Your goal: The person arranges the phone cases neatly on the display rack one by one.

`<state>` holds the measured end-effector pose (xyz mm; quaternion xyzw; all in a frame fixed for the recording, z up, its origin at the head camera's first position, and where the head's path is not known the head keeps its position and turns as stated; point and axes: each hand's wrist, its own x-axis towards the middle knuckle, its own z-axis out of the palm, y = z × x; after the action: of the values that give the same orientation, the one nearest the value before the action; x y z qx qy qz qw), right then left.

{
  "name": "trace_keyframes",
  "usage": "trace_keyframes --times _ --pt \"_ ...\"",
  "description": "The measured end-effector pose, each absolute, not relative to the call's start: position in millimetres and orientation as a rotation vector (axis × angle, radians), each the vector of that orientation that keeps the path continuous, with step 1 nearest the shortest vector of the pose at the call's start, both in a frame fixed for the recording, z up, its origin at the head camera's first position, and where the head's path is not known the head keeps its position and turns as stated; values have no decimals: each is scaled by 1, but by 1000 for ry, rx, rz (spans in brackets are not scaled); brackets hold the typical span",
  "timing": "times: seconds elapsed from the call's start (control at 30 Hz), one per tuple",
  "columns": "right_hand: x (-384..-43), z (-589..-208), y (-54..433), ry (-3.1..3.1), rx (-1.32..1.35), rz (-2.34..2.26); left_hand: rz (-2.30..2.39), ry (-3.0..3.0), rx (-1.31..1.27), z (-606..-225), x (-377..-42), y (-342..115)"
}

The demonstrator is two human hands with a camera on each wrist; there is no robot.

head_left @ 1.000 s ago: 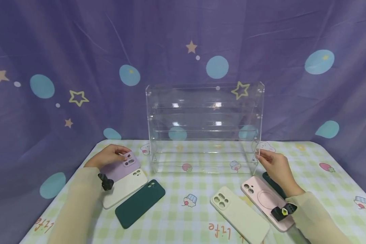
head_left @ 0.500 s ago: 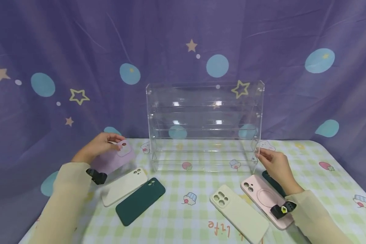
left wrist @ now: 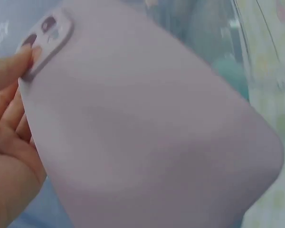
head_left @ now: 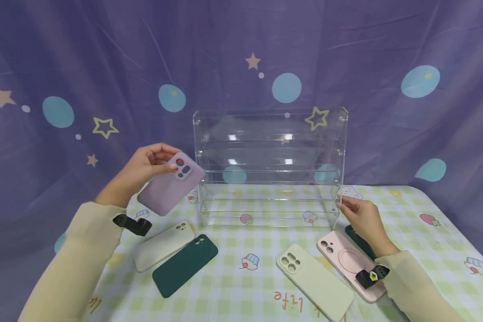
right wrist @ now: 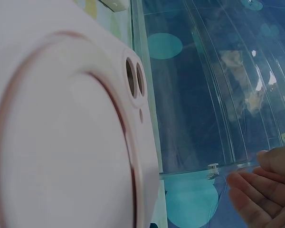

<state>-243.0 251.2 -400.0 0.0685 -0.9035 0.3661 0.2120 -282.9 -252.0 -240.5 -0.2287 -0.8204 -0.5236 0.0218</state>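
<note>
My left hand (head_left: 145, 167) holds a lilac phone case (head_left: 167, 190) up off the table, left of a clear acrylic display rack (head_left: 269, 205). In the left wrist view, the thumb lies on the camera cutouts of the lilac case (left wrist: 133, 114) and the fingers are behind it. My right hand (head_left: 364, 221) pinches the edge of the rack's right side panel, thumb on one side and fingers on the other, as the right wrist view shows. Under the right wrist lies a pink phone case (head_left: 348, 264) with a ring on its back.
A white phone case (head_left: 163, 246) and a dark green one (head_left: 185, 266) lie at the left. On the right are a cream phone case (head_left: 314, 281) and another dark green one (head_left: 360, 241), partly hidden. A checked cloth (head_left: 225, 295) covers the table; a purple curtain (head_left: 225, 40) hangs behind.
My left hand has lifted the lilac phone case off the table, first leftward, then up and right toward the rack. The right hand has stayed at the rack's side panel.
</note>
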Motion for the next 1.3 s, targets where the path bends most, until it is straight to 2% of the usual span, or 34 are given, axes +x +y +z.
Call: trace_keyframes --times 0.3,0.83,1.3 --pt "-243 -399 252 -2506 188 1023 -1701 -2545 -385 -214 -285 -186" --pt "-245 -399 252 -2483 240 1073 -2093 -2149 -421 -213 -303 -93" --pt "-247 -403 256 -2475 276 1066 -2344 -1780 -331 -196 -331 -29"
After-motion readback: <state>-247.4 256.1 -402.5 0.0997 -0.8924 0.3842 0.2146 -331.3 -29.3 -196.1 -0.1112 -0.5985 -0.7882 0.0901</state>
